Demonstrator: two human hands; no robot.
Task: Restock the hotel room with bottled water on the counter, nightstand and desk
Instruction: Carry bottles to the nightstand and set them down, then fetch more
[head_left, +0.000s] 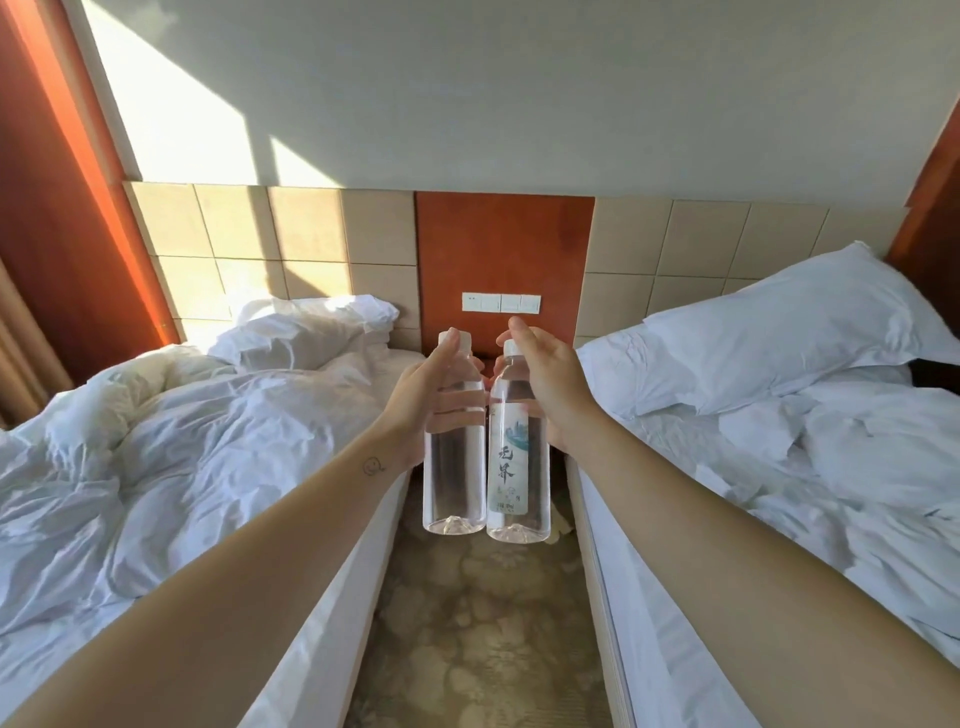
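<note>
I hold two clear water bottles with white caps side by side in the air, in the gap between two beds. My left hand (418, 400) grips the left bottle (454, 483) round its upper body. My right hand (550, 387) grips the right bottle (518, 483), whose label with dark characters faces me. The two bottles nearly touch. Behind them a dark strip of the nightstand (483, 364) shows under the wooden wall panel; most of it is hidden by the bottles and hands.
An unmade bed with a white duvet (208, 441) lies on the left, another with a pillow (779, 332) on the right. A white switch plate (501, 302) sits on the wooden panel. Patterned carpet (478, 623) runs along the narrow aisle.
</note>
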